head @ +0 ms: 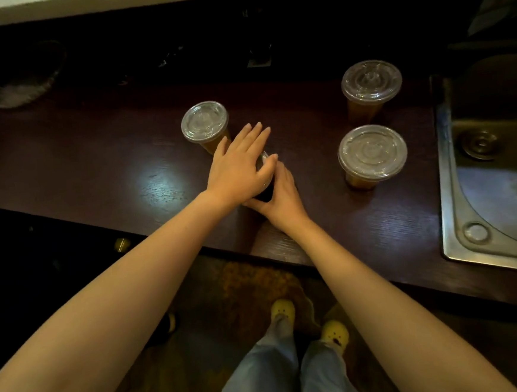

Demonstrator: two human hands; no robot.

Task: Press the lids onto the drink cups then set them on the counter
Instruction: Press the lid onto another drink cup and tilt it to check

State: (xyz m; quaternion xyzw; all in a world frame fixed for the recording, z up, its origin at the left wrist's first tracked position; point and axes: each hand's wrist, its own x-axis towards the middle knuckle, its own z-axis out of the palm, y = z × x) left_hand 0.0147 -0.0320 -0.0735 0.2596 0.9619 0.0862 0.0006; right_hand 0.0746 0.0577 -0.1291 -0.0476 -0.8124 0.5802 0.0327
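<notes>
A clear plastic drink cup [266,189] stands on the dark wooden counter [94,165], mostly hidden under my hands. My left hand [242,163] lies flat on top of it, palm down on the lid, fingers spread. Wrapped around the cup's side from the right is my right hand [282,194]. Only a sliver of the lid's rim [262,160] shows between them. Three lidded cups of amber drink stand nearby: one just behind my left hand [205,124], one at the right [371,154], one behind that [371,83].
A steel sink [497,177] is set into the counter at the right edge. A round woven basket [25,78] sits at the far left in the dark. The counter's front edge runs just below my wrists. My legs and yellow slippers show below.
</notes>
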